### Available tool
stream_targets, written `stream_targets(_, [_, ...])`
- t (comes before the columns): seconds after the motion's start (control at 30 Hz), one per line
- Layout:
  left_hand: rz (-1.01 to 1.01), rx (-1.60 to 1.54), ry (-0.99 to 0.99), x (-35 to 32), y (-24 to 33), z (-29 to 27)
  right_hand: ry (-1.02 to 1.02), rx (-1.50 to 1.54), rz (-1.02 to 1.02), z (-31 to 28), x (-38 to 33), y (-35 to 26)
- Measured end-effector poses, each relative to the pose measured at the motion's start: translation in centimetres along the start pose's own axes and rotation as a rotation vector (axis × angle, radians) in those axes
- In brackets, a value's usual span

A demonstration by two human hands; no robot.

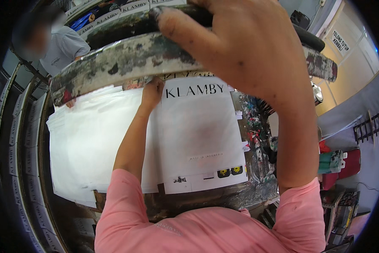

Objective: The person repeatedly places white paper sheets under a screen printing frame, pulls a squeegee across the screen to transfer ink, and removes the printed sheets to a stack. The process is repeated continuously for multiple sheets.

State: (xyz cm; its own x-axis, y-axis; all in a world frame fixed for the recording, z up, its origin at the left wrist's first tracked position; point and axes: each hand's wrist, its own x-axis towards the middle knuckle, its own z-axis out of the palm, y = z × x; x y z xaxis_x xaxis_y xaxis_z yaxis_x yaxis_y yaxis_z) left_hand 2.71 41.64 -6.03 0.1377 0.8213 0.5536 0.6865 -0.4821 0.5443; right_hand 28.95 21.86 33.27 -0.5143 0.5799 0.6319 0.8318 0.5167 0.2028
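Observation:
A printed white sheet (202, 126) with black lettering lies on a paint-stained work table (261, 173). At its far left corner my left hand (154, 90) is closed, fingers pinched at the sheet's edge; the fingertips are partly hidden. Above the far end of the sheet, a paint-smeared screen-printing frame (117, 62) is raised and tilted. My right hand (244, 50) is up close, gripping this frame; its thumb lies along the dark upper bar and the other fingers run out of view. Left of the printed sheet lies a stack of white sheets (96, 143).
Across the table at the far left stands another person (63, 46) in a grey shirt, with a hand (70, 103) by the stack. Racks (29, 156) holding printed pieces line the left side. A green container (329, 162) and a red chair (349, 164) stand at right.

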Motion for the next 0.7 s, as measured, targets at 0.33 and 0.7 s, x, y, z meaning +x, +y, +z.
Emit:
stream_targets(0.33, [-0.696,-0.191,0.133,-16.5,0.1,-20.3,0.024,0.142,0.188,-1.3,-2.2,-3.7])
stream_targets(0.7, [-1.068,0.232,0.672,-34.3,-6.0,-40.0,0.142,0.059,0.079,1.8,-5.6,-3.2])
